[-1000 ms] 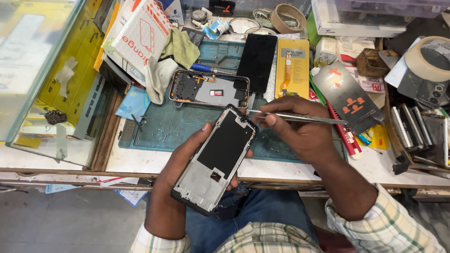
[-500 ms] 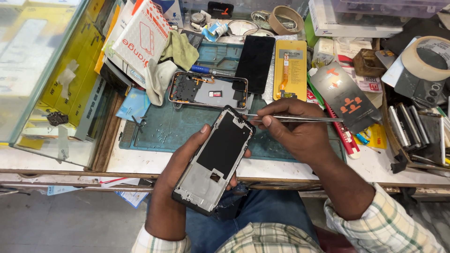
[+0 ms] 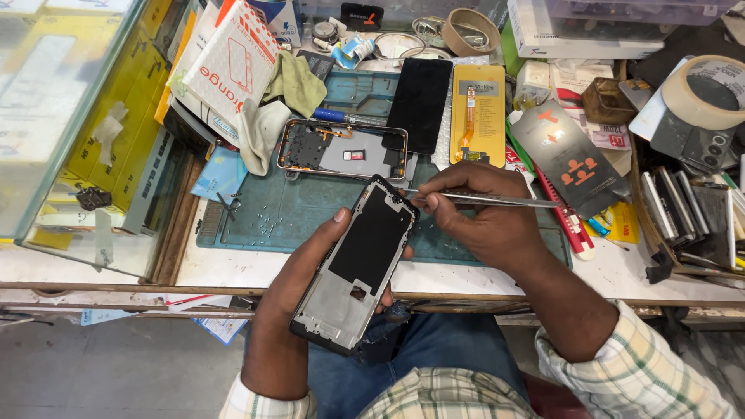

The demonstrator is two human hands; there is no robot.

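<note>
A phone frame (image 3: 358,266), a flat rounded rectangle of grey metal with a matte black panel over its upper part, is held tilted above the bench edge by the left hand (image 3: 299,283); the fingers are curled under it and the thumb is pressed along its left side. Thin steel tweezers (image 3: 485,199) are pinched between the closed thumb and fingers of the right hand (image 3: 485,221); their tip is set at the frame's top right corner. Beneath lies a teal rubber mat (image 3: 272,217), dotted with tiny screws; on it, just beyond the frame, an opened phone body (image 3: 341,149) is laid flat, its circuitry exposed; beside that rests a glossy black screen panel (image 3: 420,105). To the right a yellow rectangular packet (image 3: 478,114) with an orange ribbon cable is seen; further right, a grey card with orange marks (image 3: 570,155). At upper left a white box with red print (image 3: 229,70) leans over crumpled cloths (image 3: 291,85); a roll of tan tape (image 3: 708,93) sits at far right.
</note>
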